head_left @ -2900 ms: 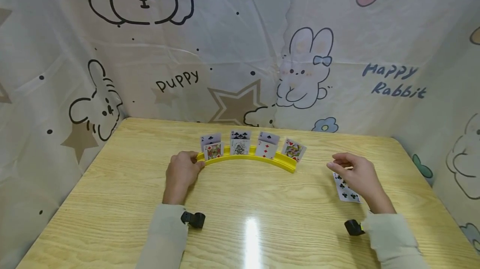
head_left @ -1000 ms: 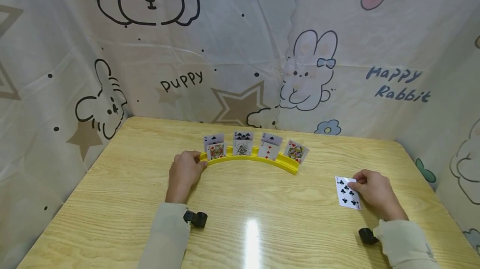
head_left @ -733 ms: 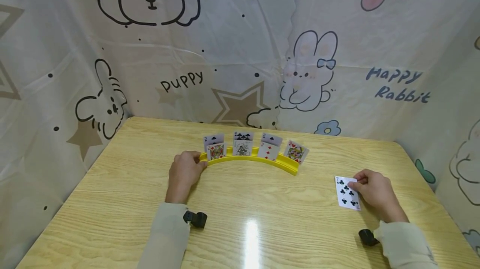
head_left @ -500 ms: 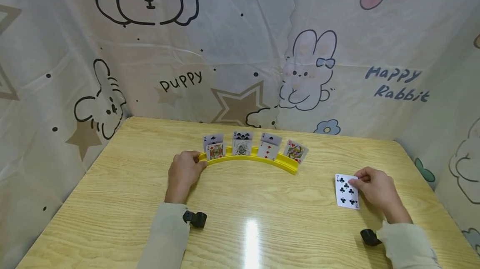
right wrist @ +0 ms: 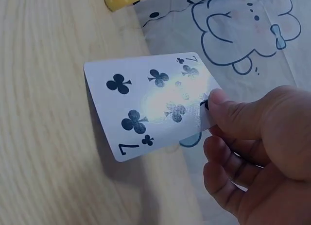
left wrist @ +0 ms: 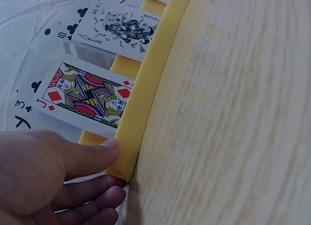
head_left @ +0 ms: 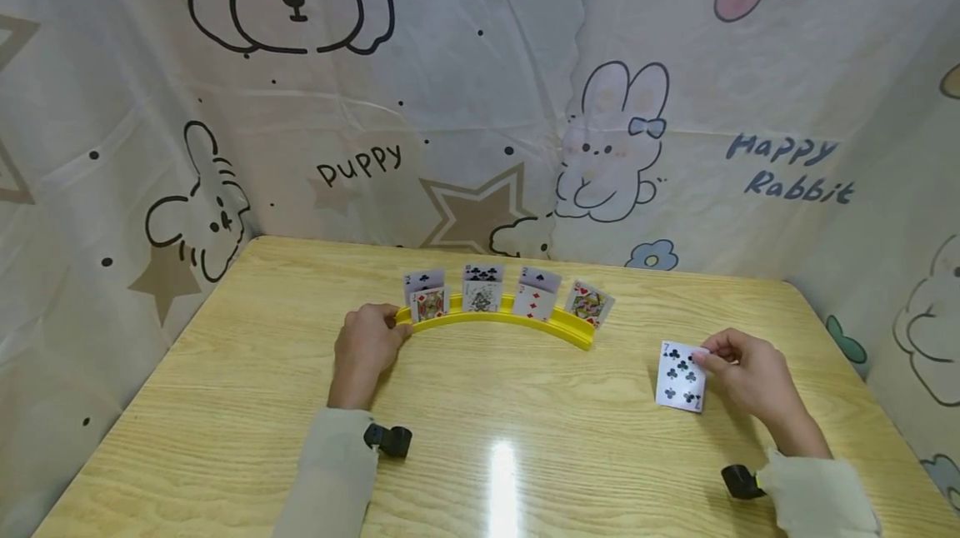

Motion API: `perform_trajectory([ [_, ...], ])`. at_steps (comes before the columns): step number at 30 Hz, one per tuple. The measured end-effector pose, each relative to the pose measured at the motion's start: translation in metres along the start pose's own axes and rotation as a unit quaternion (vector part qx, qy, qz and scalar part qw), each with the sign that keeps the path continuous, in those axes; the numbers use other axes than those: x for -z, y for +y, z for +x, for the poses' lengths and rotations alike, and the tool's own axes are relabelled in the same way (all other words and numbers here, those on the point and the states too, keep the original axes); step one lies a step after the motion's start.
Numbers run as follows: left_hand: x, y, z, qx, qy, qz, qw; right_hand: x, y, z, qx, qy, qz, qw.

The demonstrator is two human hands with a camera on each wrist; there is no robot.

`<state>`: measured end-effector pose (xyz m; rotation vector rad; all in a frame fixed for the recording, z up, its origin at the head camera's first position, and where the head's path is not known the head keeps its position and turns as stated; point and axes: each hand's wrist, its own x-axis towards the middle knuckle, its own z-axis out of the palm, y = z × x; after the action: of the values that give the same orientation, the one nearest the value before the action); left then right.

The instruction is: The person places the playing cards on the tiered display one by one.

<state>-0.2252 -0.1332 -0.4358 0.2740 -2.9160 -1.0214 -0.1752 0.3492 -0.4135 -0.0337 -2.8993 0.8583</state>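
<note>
My left hand (head_left: pixel 367 346) holds the left end of a curved yellow card holder (head_left: pixel 572 326). In the left wrist view its thumb (left wrist: pixel 111 145) lies on the holder's front wall, the other fingers curled beneath the end. Between thumb and fingers, my right hand (head_left: pixel 761 376) pinches the seven of clubs (head_left: pixel 679 388) by its right edge. The right wrist view shows this card (right wrist: pixel 146 98) face up and tilted over the table, its shadow below. A jack of diamonds (left wrist: pixel 87 96) and a joker (left wrist: pixel 121 28) stand in the holder's front row.
A diamond card (head_left: pixel 534 305) and, at the right end, a red picture card (head_left: pixel 589 303) also stand in the holder. Black-suited cards (head_left: pixel 482 272) rise behind the front row. The wooden table (head_left: pixel 247 355) meets a patterned cloth (head_left: pixel 465 88) at the back and sides.
My right hand came down onto the seven of clubs on the table and pinched it. The card has since risen and shifted slightly left. My left hand stays on the holder.
</note>
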Motion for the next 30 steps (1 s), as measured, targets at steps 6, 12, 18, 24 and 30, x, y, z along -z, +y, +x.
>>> perform_trajectory([
  [6, 0.000, -0.001, 0.000, -0.003, 0.001, 0.000, 1.0000, 0.004, -0.014, 0.002, 0.026, 0.030, -0.006, 0.9992],
  [12, 0.000, -0.002, 0.000, -0.009, 0.002, -0.002, 1.0000, 0.004, -0.027, 0.001, 0.044, 0.048, 0.004, 0.9979],
  [18, 0.000, -0.002, -0.001, -0.009, 0.001, 0.002, 1.0000, 0.000, -0.038, 0.000, 0.072, 0.075, 0.030, 0.9941],
  [24, -0.001, -0.003, 0.000, -0.006, -0.002, 0.002, 1.0000, -0.007, -0.045, 0.001, 0.077, 0.084, 0.051, 0.9922],
  [30, -0.001, -0.003, 0.001, -0.011, 0.003, 0.001, 0.9999, -0.015, -0.052, 0.005, 0.098, 0.099, 0.072, 0.9876],
])
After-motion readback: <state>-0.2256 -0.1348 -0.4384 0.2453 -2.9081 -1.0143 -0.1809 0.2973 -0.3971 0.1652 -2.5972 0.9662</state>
